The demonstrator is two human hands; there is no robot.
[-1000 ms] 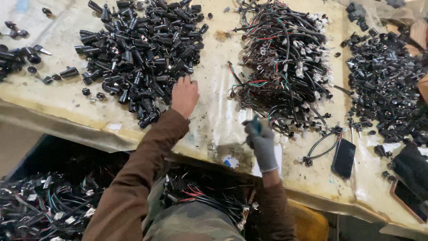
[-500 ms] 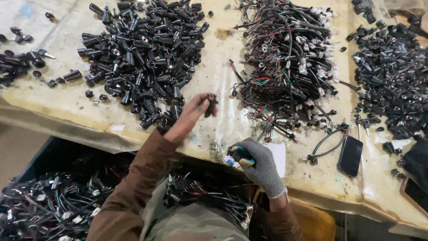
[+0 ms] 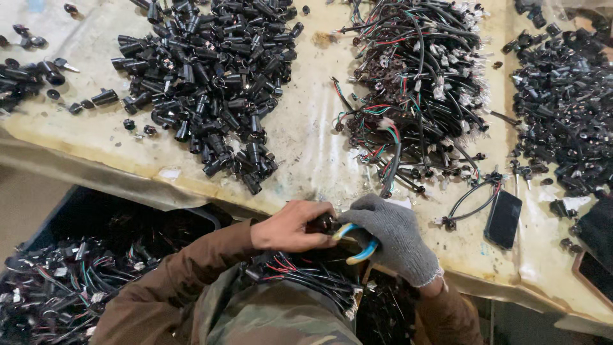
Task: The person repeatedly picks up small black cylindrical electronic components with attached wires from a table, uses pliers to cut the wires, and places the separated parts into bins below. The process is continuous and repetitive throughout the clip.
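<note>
The left hand (image 3: 290,225), bare, is closed around a small black part (image 3: 324,223) at the near edge of the tabletop (image 3: 306,137), fingers curled over it so that little of the part shows. The right hand (image 3: 393,236), in a grey knit glove, is closed on a tool with blue and yellow handles (image 3: 357,246); the tool's head meets the part just where the two hands touch. Both hands sit close to the body, above a bundle of red and black wires (image 3: 306,271) lying in the lap.

On the tabletop, well apart from the hands, a big heap of black sockets (image 3: 211,76) spreads to the left. To its right lies a tangle of wire harnesses (image 3: 421,89) with black, red and green leads and white plugs. Further right is another pile of black parts (image 3: 562,115). A dark phone (image 3: 503,218) lies flat near the right hand, with a short black looped cable (image 3: 469,201) just beside it. A few loose sockets (image 3: 38,70) are scattered at the far left.

Below the tabletop edge, on the left, a dark bin (image 3: 64,281) holds more wired pieces.
</note>
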